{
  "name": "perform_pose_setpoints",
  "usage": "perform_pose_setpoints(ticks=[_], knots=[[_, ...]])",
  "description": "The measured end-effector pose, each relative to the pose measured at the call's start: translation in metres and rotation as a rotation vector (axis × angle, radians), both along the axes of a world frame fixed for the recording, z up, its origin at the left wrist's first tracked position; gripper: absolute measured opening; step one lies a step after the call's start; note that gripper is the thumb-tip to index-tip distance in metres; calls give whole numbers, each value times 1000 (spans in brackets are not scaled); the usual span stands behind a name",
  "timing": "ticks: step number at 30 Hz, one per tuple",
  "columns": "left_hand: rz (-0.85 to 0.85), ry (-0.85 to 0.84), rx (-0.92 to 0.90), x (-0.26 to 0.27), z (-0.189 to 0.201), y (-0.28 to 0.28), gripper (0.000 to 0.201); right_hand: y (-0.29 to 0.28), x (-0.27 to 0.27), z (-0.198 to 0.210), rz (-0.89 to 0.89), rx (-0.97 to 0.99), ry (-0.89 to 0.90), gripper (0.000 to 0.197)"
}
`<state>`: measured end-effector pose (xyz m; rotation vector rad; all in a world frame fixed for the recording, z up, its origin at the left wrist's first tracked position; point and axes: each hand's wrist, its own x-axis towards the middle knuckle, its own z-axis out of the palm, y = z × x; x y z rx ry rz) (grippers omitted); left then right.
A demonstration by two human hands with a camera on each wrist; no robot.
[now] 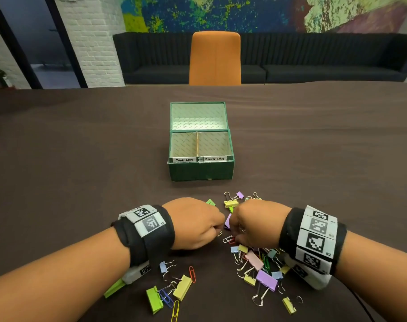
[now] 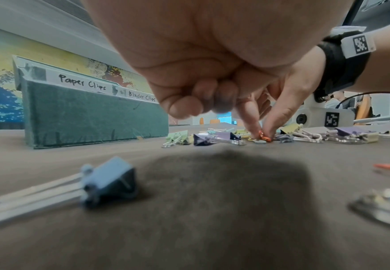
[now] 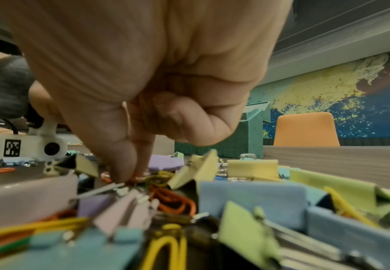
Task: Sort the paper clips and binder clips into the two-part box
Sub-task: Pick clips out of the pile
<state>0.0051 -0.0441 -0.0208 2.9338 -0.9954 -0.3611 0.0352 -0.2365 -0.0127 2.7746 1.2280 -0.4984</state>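
Left hand is curled up tight with a silver loop poking out at its fingertips, probably a paper clip, hard to tell. Box sits beyond, both halves bare. Right hand pinches an orange paper clip right on the pile.

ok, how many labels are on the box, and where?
2. The Paper Clips label is on the front rim of the box, at the left compartment. The Binder Clips label is beside it, at the right compartment. The box's far sides are hidden.
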Motion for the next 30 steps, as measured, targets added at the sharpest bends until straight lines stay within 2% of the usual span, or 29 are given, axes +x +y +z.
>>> perform_pose_setpoints(ticks=[5,8,11,14,17,20,22,25,30], knots=[[-95,-53,33,-1,-7,2,37,-13,7,8,-103,275,51,7],[-74,-113,64,0,-7,4,35,-25,15,15,-249,479,238,11],[-57,-165,116,-1,-7,2,34,-34,19,18,-365,547,409,14],[-89,-155,74,-2,-6,-2,30,-32,18,21,-322,438,344,23],[-146,-111,103,-1,-5,-7,39,-22,9,18,-183,194,208,16],[-209,-126,147,2,-6,-12,37,-10,-3,11,-120,-66,81,23],[-215,-140,148,3,-7,-13,35,-6,-8,6,-100,-159,-2,25],[-194,-146,123,1,-8,-17,34,-3,-11,4,-120,-150,-20,24],[-142,-120,120,3,-7,-29,29,-4,-9,3,-196,-60,85,20]])
